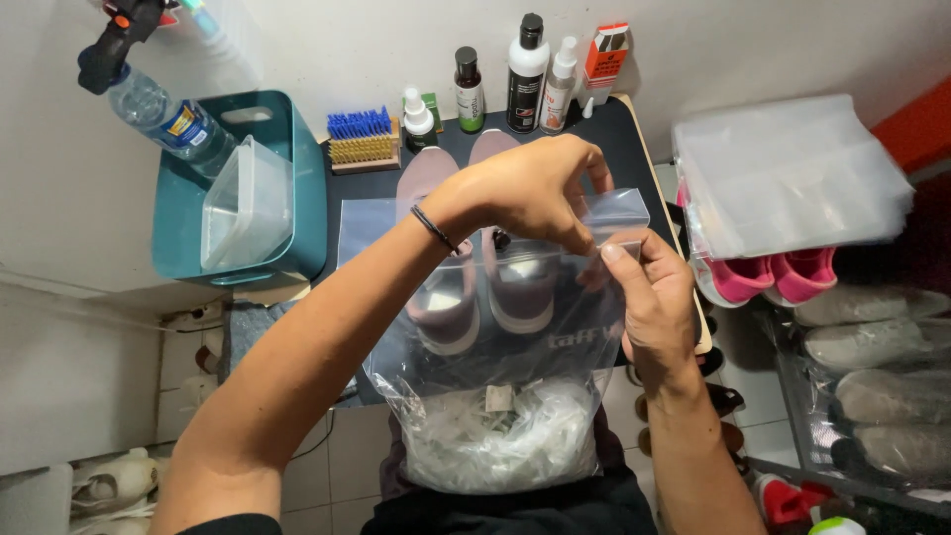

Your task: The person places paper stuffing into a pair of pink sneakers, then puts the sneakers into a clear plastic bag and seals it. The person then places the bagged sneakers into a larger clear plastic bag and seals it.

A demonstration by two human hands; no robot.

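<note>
- A clear plastic bag [495, 327], held up by the left hand [540, 188] and right hand [649, 297], blocked the way over the middle of the dark table [634, 149].
- A pair of mauve shoes [485, 267] filled the tabletop behind the bag.
- Bottles [525, 74] and a blue brush [362, 137] lined the far edge against the wall.
- A teal bin [297, 198] closed off the left side.
- Stacked clear boxes [788, 173] closed off the right.
- A bare strip of tabletop lay open beside the brush, left of the shoes.

The person's arms are bare to the shoulder. A thin dark band [434, 228] circles the wrist just behind the left hand [530, 188]. Dark clothing covers the lap.
</note>
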